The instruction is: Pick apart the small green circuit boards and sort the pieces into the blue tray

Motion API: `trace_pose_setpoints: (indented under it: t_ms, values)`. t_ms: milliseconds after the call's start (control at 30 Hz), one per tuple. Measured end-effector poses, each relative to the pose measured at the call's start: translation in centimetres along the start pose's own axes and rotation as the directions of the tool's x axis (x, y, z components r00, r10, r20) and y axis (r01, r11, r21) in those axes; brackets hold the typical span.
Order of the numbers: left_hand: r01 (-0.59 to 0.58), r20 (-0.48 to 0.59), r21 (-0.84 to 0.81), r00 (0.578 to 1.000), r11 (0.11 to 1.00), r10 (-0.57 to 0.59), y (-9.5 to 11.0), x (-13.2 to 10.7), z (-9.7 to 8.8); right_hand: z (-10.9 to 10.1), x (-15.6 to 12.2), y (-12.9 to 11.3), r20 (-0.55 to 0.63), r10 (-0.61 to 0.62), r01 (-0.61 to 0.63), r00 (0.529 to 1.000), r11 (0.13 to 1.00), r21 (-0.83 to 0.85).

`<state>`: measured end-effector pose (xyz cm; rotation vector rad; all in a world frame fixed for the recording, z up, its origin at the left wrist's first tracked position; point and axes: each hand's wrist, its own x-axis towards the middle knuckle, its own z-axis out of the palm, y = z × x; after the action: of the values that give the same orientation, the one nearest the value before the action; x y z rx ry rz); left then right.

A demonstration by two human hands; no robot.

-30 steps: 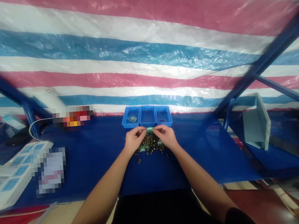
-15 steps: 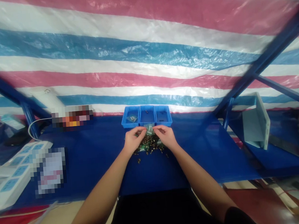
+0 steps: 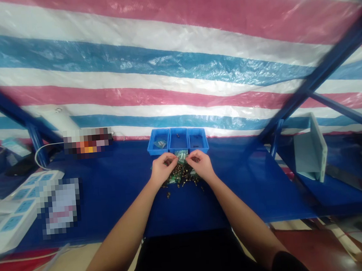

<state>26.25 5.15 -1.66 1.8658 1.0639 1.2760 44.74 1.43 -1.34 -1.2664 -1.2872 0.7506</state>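
Compared with one second ago, the small clear plastic packet (image 3: 181,155) presents a taller face. It is located immediately in front of the row of three blue plastic bins (image 3: 179,144). Left hand (image 3: 163,169) and right hand (image 3: 201,164): fingertips clamped on its opposite edges. Surface: grey-green, with pale streaks. Nearer than the bins: a pile of small brass-coloured metal parts (image 3: 180,172).

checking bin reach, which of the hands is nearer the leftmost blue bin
Left. The left hand is in front of the leftmost blue bin; the right hand is farther right, in front of the rightmost bin.
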Motion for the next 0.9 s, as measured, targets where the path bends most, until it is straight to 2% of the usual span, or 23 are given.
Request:
trace_pose_setpoints:
  t_ms: [200,333,600,733,800,900]
  values:
    - [0.086,0.030,-0.068,0.996,0.994,-0.084,0.06,-0.02,-0.11,0.04,0.04,-0.23,-0.001,0.071,-0.071,0.997,0.996,0.055]
    - [0.148,0.008,-0.112,0.989,0.983,-0.148,-0.13,-0.02,-0.05,0.05,0.01,-0.58,0.002,0.099,-0.099,0.995,0.992,0.072]
    - [0.117,-0.011,-0.116,0.993,0.986,-0.119,-0.20,0.30,-0.21,0.20,-0.04,0.09,-0.048,0.058,-0.057,0.997,0.998,0.024]
    - [0.029,-0.022,-0.056,0.999,0.998,-0.031,-0.24,0.33,-0.17,0.06,-0.04,-0.11,-0.045,-0.003,0.003,0.999,1.000,0.010]
    - [0.006,-0.026,-0.028,1.000,1.000,-0.007,-0.29,0.26,-0.11,0.08,-0.06,-0.18,-0.021,0.027,-0.026,0.999,0.998,0.050]
    - [0.048,-0.012,-0.048,0.999,0.998,-0.048,-0.29,0.10,-0.10,0.20,-0.07,-0.06,0.025,0.082,-0.084,0.996,0.984,0.154]
